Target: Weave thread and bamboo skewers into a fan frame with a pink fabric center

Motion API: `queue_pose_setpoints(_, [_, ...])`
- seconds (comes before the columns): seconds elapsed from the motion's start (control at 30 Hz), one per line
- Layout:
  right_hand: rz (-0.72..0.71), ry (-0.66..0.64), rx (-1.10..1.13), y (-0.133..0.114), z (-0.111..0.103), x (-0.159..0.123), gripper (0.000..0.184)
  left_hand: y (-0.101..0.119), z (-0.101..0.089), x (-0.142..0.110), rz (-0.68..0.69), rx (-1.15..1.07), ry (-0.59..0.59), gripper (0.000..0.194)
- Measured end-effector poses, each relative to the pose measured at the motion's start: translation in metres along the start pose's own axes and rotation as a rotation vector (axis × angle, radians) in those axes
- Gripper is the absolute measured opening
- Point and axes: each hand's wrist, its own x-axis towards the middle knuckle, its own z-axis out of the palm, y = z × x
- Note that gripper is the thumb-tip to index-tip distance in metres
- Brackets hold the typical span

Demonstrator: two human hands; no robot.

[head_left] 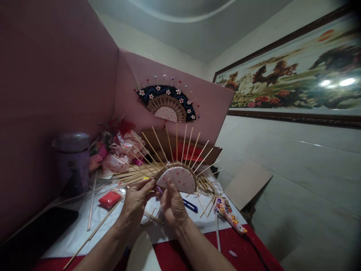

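Between my hands is a handmade fan (180, 180), a half-round base in white cloth with red dots, edged in brown twine. Thin wooden sticks (176, 143) spread from its curved edge. My left hand (138, 199) pinches the base's left corner, thumb and fingers closed on it. My right hand (173, 205) grips the lower edge, its thumb on the dotted face and its fingers behind. Something small and purple shows between the hands, too small to name. Beyond the fan hangs a finished-looking dark fan (167, 94) with white flowers.
Loose sticks (126, 174) and crumpled pink cloth (126, 150) lie behind on the left. A purple tumbler (73, 162), a red packet (109, 199) and a dark phone-like slab (42, 233) stand or lie leftward. To the right are a blue cutter (190, 205) and a flower-patterned glue gun (228, 214).
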Motion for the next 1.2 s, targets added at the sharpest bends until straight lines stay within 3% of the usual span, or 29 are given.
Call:
queue_pose_setpoints(0.23, [0.014,-0.076,0.018,0.006,-0.003,-0.003,0.025,-0.002,0.000,0.000,0.024,-0.044,0.055,0.024])
queue_pose_setpoints(0.37, [0.016,-0.039,0.029,0.007,-0.004,-0.002,0.026,-0.003,0.001,-0.001,0.000,-0.071,0.076,0.024])
queue_pose_setpoints(0.47, [0.000,-0.035,-0.084,0.007,-0.006,0.001,0.030,-0.001,0.002,0.000,0.003,-0.084,0.091,0.021])
queue_pose_setpoints(0.67, [-0.008,-0.151,-0.697,-0.008,-0.011,-0.010,0.030,0.011,0.003,0.004,0.075,-0.063,0.121,0.015])
queue_pose_setpoints(0.87, [-0.336,-0.148,-1.405,-0.058,-0.029,-0.083,0.014,0.017,0.007,0.006,0.144,-0.018,0.146,0.009])
queue_pose_setpoints(0.9, [-0.370,-0.097,-1.462,-0.071,-0.038,-0.096,0.020,0.018,0.007,0.006,0.158,-0.011,0.150,0.008])
queue_pose_setpoints(0.97, [-0.471,0.130,-1.558,-0.100,-0.061,-0.114,0.028,0.018,0.007,0.006,0.182,-0.004,0.157,0.008])
queue_pose_setpoints(1.03, [-0.607,0.415,-1.695,-0.132,-0.090,-0.120,0.024,0.019,0.007,0.006,0.203,0.000,0.164,0.009])
queue_pose_setpoints(1.07, [-0.608,0.509,-1.817,-0.147,-0.104,-0.119,0.020,0.019,0.008,0.006,0.210,0.001,0.167,0.009])
queue_pose_setpoints(1.13, [-0.453,0.610,-2.081,-0.170,-0.130,-0.111,0.029,0.019,0.008,0.006,0.212,-0.001,0.173,0.008])
queue_pose_setpoints(1.2, [-0.217,0.515,-2.222,-0.182,-0.148,-0.101,0.035,0.019,0.008,0.006,0.214,-0.006,0.178,0.008])
